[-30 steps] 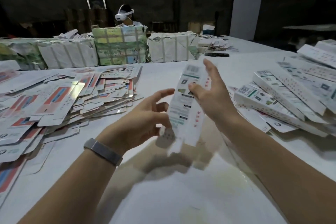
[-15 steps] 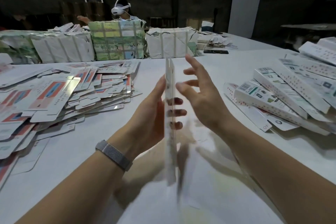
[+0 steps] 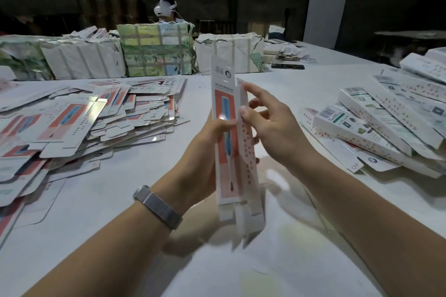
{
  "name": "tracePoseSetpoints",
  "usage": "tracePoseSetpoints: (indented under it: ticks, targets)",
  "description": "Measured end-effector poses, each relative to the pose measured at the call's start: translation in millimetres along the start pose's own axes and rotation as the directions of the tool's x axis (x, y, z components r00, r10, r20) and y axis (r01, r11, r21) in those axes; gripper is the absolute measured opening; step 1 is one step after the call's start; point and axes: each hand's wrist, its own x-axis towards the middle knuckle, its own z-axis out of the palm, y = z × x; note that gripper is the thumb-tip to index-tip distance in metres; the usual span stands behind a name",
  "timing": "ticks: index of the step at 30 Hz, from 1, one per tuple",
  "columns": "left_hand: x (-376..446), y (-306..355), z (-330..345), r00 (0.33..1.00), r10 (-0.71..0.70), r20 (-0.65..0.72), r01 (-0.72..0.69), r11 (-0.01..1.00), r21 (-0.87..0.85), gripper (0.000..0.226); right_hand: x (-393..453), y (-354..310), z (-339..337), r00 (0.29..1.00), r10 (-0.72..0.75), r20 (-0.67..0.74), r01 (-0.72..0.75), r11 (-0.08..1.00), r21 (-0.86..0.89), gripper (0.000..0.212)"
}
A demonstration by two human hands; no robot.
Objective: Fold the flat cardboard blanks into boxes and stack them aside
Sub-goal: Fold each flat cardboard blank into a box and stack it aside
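Note:
A long narrow cardboard blank (image 3: 225, 108) stands upright above the white table (image 3: 277, 260), its pink and blue printed face towards me and a dotted side panel bent out on the right. My left hand (image 3: 205, 152) grips it from the left, thumb on the printed face. My right hand (image 3: 272, 128) touches the dotted panel with thumb and fingertips, fingers spread. A heap of flat blanks (image 3: 79, 123) lies at the left. Folded boxes (image 3: 376, 123) are piled at the right.
Paper-wrapped bundles (image 3: 154, 53) line the far side of the table, with a person wearing a white headset behind them. A dark phone-like slab (image 3: 287, 66) lies beyond the bundles at the right. Bare table surface shows below and in front of my hands.
The blank has turned from edge-on to showing its pink printed face. My left thumb has come onto that face, and my right hand has closed in on the dotted side panel.

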Motion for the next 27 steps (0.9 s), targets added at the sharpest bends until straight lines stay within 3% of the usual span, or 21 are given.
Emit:
tracePoseSetpoints:
  ticks: [4, 5, 7, 11, 12, 14, 16, 18, 20, 22, 25, 27]
  targets:
    - [3.2, -2.1, 5.3, 0.992, -0.060, 0.107, 0.078, 0.982, -0.172, 0.050, -3.5, -3.0, 6.4, 0.992, 0.124, 0.019, -0.124, 0.991, 0.044, 0.019]
    - [4.5, -3.4, 4.8, 0.996, -0.026, 0.080, 0.038, 0.988, -0.152, 0.050, -4.9, -5.3, 6.4, 0.988, 0.151, 0.037, -0.154, 0.983, 0.099, 0.017]
    - [6.4, -5.7, 2.1, 0.999, 0.046, 0.002, -0.046, 0.996, -0.074, 0.071, -6.1, -9.1, 3.2, 0.988, 0.149, 0.036, -0.152, 0.982, 0.110, 0.024]
    - [4.8, -3.2, -5.0, 0.993, 0.091, -0.082, -0.089, 0.996, 0.022, 0.101, -1.4, -13.2, -3.5, 0.992, 0.091, -0.085, -0.071, 0.974, 0.213, 0.030]
    - [4.0, -1.3, -5.2, 0.991, 0.089, -0.103, -0.086, 0.996, 0.033, 0.097, 0.6, -13.3, -5.4, 0.990, 0.064, -0.129, -0.038, 0.980, 0.198, 0.028]
    - [3.3, 1.0, -3.8, 0.990, 0.093, -0.104, -0.085, 0.993, 0.077, 0.067, 3.6, -10.1, -10.5, 0.980, -0.027, -0.199, 0.045, 0.995, 0.088, 0.029]
    - [2.3, 3.2, -3.6, 0.995, 0.079, -0.066, -0.074, 0.994, 0.086, 0.041, 5.3, -6.5, -16.5, 0.961, -0.167, -0.222, 0.131, 0.977, -0.166, 0.039]
    - [1.9, 4.5, -5.5, 0.998, 0.061, -0.008, -0.061, 0.997, 0.038, 0.044, 7.3, -2.4, -20.8, 0.938, -0.270, -0.218, 0.169, 0.904, -0.393, 0.046]
    - [0.4, 6.4, -6.4, 0.998, 0.021, 0.062, -0.019, 0.999, -0.033, 0.058, 7.8, 0.1, -22.9, 0.935, -0.301, -0.189, 0.172, 0.849, -0.499, 0.052]
    - [-1.4, 6.8, -6.8, 0.994, -0.019, 0.110, 0.026, 0.998, -0.058, 0.062, 7.3, 1.2, -21.0, 0.942, -0.304, -0.139, 0.195, 0.836, -0.512, 0.048]
    - [-3.2, 6.9, -5.2, 0.991, -0.058, 0.121, 0.059, 0.998, -0.005, 0.035, 5.7, 2.9, -15.1, 0.958, -0.273, -0.082, 0.214, 0.879, -0.426, 0.035]
    - [-1.3, 7.0, -5.7, 0.995, -0.065, 0.082, 0.066, 0.998, -0.015, 0.047, 5.2, 3.6, -11.6, 0.971, -0.233, -0.059, 0.196, 0.909, -0.368, 0.031]
